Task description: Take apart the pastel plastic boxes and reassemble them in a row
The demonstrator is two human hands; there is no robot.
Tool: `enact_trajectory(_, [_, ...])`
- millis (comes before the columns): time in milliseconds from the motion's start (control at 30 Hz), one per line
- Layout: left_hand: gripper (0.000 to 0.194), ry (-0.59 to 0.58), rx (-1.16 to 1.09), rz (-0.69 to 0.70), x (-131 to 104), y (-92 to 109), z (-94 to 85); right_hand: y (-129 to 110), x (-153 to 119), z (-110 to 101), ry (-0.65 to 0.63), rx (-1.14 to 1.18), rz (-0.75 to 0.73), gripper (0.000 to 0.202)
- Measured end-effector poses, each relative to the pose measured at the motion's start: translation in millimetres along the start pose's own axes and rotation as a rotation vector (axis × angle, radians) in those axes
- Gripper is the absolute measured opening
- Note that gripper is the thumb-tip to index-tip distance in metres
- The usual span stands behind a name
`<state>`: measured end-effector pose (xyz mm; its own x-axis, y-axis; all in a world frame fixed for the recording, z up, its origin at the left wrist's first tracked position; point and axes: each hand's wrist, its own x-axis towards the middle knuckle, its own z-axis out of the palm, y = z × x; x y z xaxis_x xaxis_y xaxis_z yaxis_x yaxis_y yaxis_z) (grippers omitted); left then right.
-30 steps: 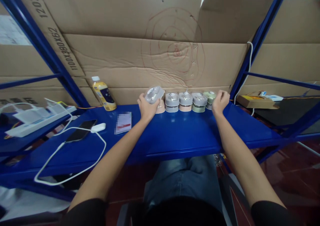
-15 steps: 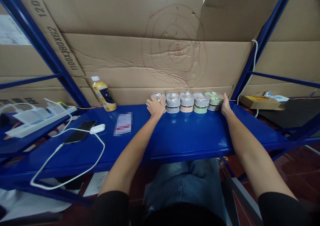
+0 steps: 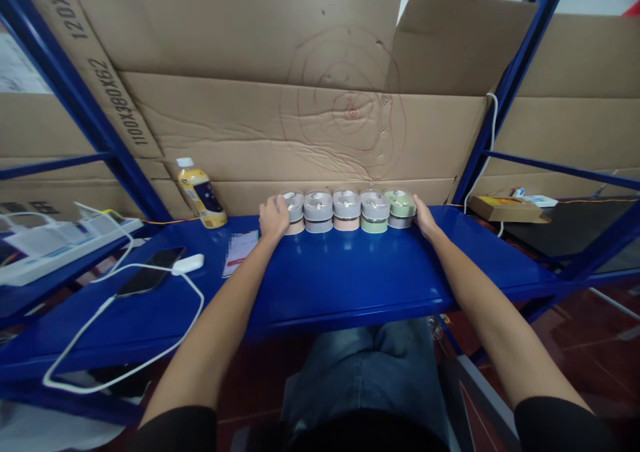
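A row of small lidded containers (image 3: 347,205), stacked two high, stands on the blue shelf (image 3: 345,279) against the cardboard. Their clear tops show grey and one green; the lower ones are peach, grey and green. My left hand (image 3: 274,219) is curled against the leftmost stack (image 3: 295,209), its fingers bent at the side and partly hiding it. At the other end, my right hand (image 3: 424,217) lies with fingers extended along the side of the green-topped stack (image 3: 400,205). Between the hands the stacks stand upright, close side by side.
Left of the row are a yellow drink bottle (image 3: 203,195), a card-like flat item (image 3: 237,255) partly behind my left forearm, a dark phone (image 3: 150,275) and a white cable (image 3: 197,312). A power strip (image 3: 65,252) lies far left. Blue posts (image 3: 500,99) flank the shelf.
The whole row has shifted left along the shelf, toward the bottle, with both hands moving alongside it. My left hand now covers less of the leftmost stack. The view has also shifted slightly.
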<state>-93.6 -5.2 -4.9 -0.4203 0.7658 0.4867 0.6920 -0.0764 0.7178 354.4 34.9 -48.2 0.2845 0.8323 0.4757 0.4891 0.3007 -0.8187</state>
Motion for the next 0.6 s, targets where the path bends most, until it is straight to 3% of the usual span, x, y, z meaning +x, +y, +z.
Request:
enact_trajectory(100, [0.040, 0.021, 0.007, -0.014, 8, -11, -7.3, -13, -9, 9, -0.007, 0.013, 0.046, 0.076])
enact_trajectory(200, [0.040, 0.015, -0.001, -0.014, 10, -14, -9.2, -30, -20, 14, 0.076, -0.153, 0.024, 0.109])
enact_trajectory(267, [0.040, 0.010, -0.012, -0.018, 10, -14, -8.3, -41, -27, 15, 0.096, -0.291, -0.019, 0.117])
enact_trajectory(467, [0.048, 0.017, -0.049, -0.062, 6, -13, -7.1, -52, -35, 19, 0.064, -0.411, -0.011, 0.100])
enact_trajectory(600, [0.050, 0.130, -0.014, 0.015, -2, 0, -17.6, -57, -31, 11, 0.150, -0.334, 0.012, 0.095])
